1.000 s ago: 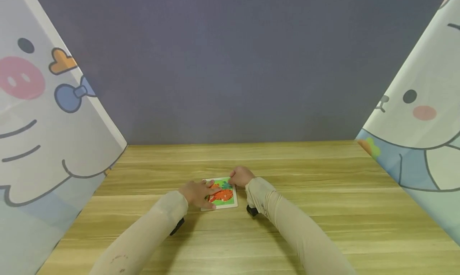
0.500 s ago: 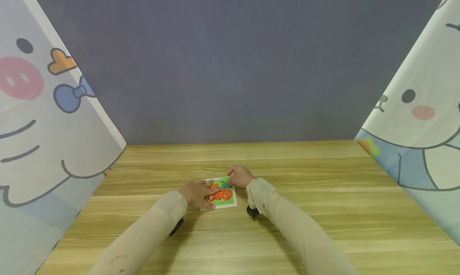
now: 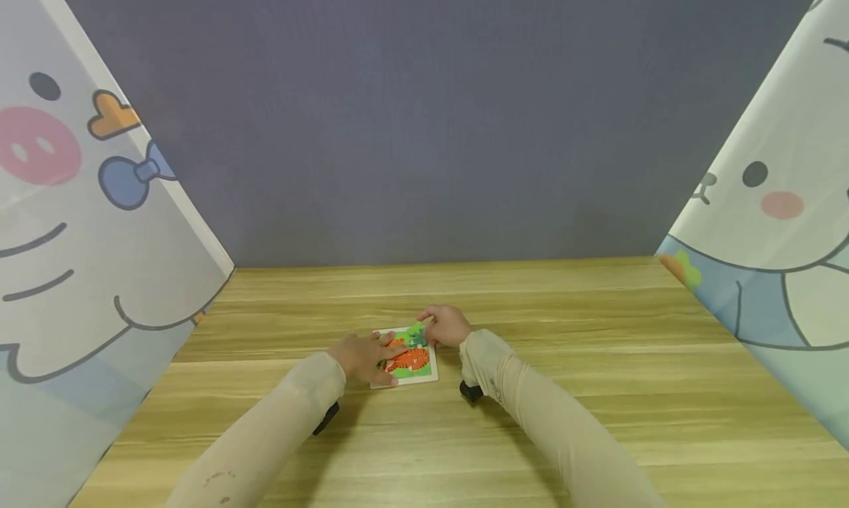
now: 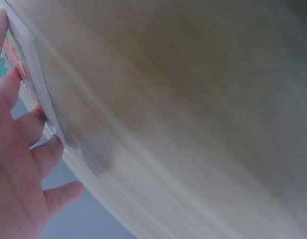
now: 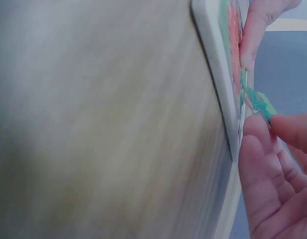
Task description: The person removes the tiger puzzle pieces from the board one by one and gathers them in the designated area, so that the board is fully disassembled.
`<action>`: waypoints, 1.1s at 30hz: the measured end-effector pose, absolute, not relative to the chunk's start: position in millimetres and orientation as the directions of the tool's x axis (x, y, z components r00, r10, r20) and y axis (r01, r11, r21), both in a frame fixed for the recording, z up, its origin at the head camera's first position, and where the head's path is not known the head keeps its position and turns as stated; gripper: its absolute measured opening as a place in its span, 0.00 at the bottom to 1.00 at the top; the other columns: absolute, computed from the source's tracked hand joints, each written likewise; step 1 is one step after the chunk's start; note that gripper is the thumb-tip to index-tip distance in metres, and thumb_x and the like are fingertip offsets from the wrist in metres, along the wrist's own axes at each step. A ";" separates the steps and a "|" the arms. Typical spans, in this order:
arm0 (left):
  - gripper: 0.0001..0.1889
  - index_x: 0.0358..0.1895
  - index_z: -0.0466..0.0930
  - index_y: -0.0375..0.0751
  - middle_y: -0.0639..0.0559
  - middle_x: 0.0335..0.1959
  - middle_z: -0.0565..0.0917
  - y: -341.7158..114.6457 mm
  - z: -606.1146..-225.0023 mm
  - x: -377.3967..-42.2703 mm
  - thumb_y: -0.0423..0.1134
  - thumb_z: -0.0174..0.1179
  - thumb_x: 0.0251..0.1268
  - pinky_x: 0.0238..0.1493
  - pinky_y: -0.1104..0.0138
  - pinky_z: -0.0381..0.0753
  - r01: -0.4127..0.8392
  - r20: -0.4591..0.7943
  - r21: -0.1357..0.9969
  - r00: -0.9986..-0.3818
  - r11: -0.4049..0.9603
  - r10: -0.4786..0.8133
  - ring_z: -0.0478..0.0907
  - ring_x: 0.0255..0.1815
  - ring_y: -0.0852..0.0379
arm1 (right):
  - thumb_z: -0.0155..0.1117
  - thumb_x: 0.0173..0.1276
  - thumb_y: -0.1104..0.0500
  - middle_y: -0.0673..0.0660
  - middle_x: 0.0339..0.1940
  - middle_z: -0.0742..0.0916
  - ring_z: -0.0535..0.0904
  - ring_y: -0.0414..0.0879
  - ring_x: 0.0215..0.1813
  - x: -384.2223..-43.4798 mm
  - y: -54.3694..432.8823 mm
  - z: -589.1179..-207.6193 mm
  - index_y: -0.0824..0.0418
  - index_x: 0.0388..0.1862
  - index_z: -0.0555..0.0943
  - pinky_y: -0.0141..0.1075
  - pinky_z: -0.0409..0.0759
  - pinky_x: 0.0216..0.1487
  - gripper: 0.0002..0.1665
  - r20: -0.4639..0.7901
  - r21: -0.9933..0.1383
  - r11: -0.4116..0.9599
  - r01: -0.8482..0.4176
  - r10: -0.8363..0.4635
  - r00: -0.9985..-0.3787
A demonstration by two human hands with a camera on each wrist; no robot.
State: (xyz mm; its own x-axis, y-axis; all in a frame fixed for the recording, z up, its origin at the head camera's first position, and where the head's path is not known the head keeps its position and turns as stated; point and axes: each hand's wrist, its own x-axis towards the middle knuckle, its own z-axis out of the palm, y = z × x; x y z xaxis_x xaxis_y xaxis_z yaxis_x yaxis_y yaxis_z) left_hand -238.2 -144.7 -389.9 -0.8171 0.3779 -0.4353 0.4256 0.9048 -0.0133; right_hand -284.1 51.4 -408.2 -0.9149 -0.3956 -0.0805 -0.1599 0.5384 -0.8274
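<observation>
A small jigsaw puzzle (image 3: 413,362) with an orange tiger on green lies flat in a white-rimmed board (image 3: 424,382) on the table. My left hand (image 3: 361,358) rests over its left side, fingers spread across the picture and onto the rim, as the left wrist view also shows. At the upper right corner, my right hand (image 3: 447,326) pinches a green and teal puzzle piece (image 5: 263,105) between thumb and finger. In the right wrist view that piece stands tilted up from the board's surface. Part of the tiger is hidden under the left fingers.
The wood-grain table (image 3: 564,390) extends around the board on all sides. A dark grey panel (image 3: 424,124) rises at the table's back edge. Cartoon-printed panels (image 3: 763,287) flank it on both sides.
The green puzzle piece has tipped up from the board's upper right corner in my right hand, which has shifted slightly. My left hand has stayed in place.
</observation>
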 end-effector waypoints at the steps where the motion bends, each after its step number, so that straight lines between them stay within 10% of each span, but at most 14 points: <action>1: 0.37 0.77 0.60 0.65 0.53 0.79 0.58 -144.8 -389.2 -237.8 0.65 0.57 0.66 0.62 0.52 0.75 0.424 -0.435 -0.008 -0.817 0.906 0.378 0.57 0.78 0.47 | 0.56 0.63 0.75 0.55 0.19 0.83 0.76 0.41 0.20 -284.4 52.7 -408.7 0.70 0.56 0.81 0.33 0.80 0.26 0.22 -0.080 -0.829 0.535 -0.160 -0.396 -0.915; 24: 0.37 0.78 0.59 0.66 0.55 0.80 0.57 -140.2 -381.9 -235.7 0.64 0.58 0.67 0.63 0.52 0.73 0.400 -0.458 -0.005 -0.816 0.917 0.353 0.56 0.78 0.47 | 0.57 0.64 0.74 0.55 0.21 0.82 0.76 0.43 0.21 -287.0 79.7 -404.4 0.71 0.57 0.80 0.34 0.80 0.27 0.21 -0.044 -0.811 0.559 -0.173 -0.354 -0.934; 33: 0.37 0.78 0.59 0.66 0.55 0.80 0.57 -141.3 -383.9 -235.7 0.64 0.58 0.67 0.47 0.58 0.78 0.403 -0.454 0.004 -0.815 0.915 0.361 0.56 0.79 0.48 | 0.56 0.63 0.74 0.55 0.20 0.83 0.75 0.41 0.19 -292.1 97.0 -407.6 0.72 0.55 0.80 0.34 0.79 0.25 0.21 -0.007 -0.806 0.556 -0.203 -0.352 -0.936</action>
State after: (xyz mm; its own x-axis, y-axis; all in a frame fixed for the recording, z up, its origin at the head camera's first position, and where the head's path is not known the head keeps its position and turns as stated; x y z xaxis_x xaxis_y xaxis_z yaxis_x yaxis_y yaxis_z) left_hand -235.7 -141.3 -383.9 -0.8147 0.3605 -0.4541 0.4028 0.9153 0.0039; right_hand -292.1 97.0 -407.6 -0.9359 -0.3523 -0.0069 -0.2032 0.5556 -0.8062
